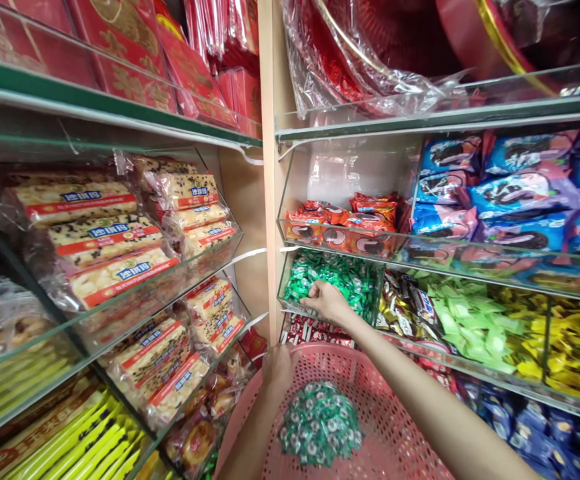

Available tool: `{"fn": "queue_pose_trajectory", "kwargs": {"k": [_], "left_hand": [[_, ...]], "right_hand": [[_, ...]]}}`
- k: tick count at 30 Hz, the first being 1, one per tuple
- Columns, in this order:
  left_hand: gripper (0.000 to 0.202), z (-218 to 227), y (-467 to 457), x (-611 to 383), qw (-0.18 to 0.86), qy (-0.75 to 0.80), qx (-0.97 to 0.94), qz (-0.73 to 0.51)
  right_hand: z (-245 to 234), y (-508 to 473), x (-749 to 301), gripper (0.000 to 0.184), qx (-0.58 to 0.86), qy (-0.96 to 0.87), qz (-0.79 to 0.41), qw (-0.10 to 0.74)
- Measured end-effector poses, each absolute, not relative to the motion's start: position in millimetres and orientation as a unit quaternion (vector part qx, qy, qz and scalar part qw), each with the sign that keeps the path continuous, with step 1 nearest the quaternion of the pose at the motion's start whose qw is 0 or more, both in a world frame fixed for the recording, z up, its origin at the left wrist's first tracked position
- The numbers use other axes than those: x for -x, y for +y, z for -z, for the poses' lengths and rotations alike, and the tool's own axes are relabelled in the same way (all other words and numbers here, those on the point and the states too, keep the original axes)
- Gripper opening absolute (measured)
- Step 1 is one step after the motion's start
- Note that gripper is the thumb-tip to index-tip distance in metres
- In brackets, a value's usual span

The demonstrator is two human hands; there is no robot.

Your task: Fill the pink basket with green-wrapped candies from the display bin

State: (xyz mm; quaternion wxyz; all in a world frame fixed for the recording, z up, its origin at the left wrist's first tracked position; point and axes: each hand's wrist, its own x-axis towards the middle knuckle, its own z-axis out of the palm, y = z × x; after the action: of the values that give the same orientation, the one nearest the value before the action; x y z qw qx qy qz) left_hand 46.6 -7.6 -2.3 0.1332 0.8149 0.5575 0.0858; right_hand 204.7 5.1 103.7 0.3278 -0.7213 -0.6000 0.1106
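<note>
My left hand is closed on the far left rim of a pink perforated plastic basket. A heap of green-wrapped candies lies in the basket. My right hand reaches over the basket to the front of a clear shelf bin filled with small green-wrapped candies. Its fingers are curled together near the bin's front edge. Whatever they hold, if anything, is hidden.
Right of the bin lie light green packets and yellow packets. Blue cookie packs and red packs sit above. Wrapped pastry bars fill the left shelves. A wooden post divides the shelving.
</note>
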Motion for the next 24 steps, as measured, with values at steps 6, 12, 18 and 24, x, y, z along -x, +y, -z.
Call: {"fn": "queue_pose_trajectory", "kwargs": {"k": [6, 12, 18, 24], "left_hand": [[0.036, 3.4, -7.0, -46.5, 0.137, 0.559, -0.814, -0.086], [0.038, 4.7, -7.3, -46.2, 0.127, 0.550, -0.820, -0.095], [0.039, 6.6, -6.6, -47.2, 0.130, 0.549, -0.820, -0.095], [0.035, 4.3, -9.0, -46.9, 0.124, 0.545, -0.824, -0.093]], "right_hand": [[-105.8, -7.6, -214.2, 0.018, 0.663, -0.611, -0.114, 0.417], [-120.1, -46.1, -211.6, 0.034, 0.546, -0.493, -0.410, 0.539], [-94.3, -79.8, -205.8, 0.031, 0.402, -0.330, -0.651, 0.553], [-47.1, -85.6, -204.5, 0.028, 0.459, -0.346, -0.657, 0.488]]}}
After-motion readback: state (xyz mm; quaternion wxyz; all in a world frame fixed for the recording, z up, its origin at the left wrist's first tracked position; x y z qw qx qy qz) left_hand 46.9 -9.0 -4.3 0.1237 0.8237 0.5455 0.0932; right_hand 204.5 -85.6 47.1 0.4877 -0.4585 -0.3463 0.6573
